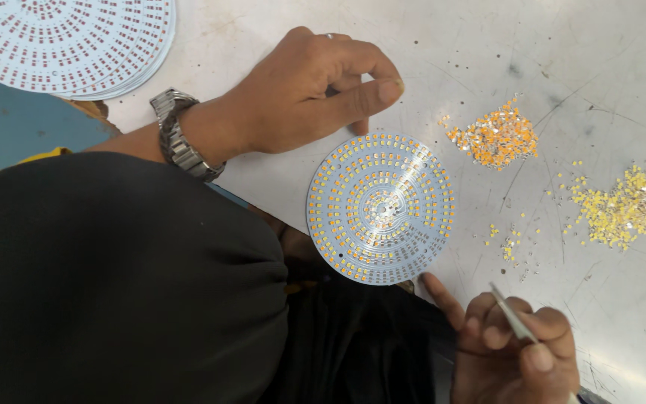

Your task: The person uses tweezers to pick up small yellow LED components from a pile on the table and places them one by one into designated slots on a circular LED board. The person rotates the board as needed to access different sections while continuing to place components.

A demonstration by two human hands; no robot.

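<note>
Two hands at work: left hand [304, 90] loosely curled, fingertips touching far rim of round white circuit board [380, 209], flat on scratched grey metal table [607, 67]. Right hand [514, 348] pinching thin steel tweezers [512, 316] near board's edge. Beside, orange chip heap [495, 138], yellow chip heap [626, 206].

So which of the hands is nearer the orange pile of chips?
Left. The left hand sits beside the orange pile, fingertips a short gap from it. The right hand, holding tweezers, is lower, past the round board.
</note>
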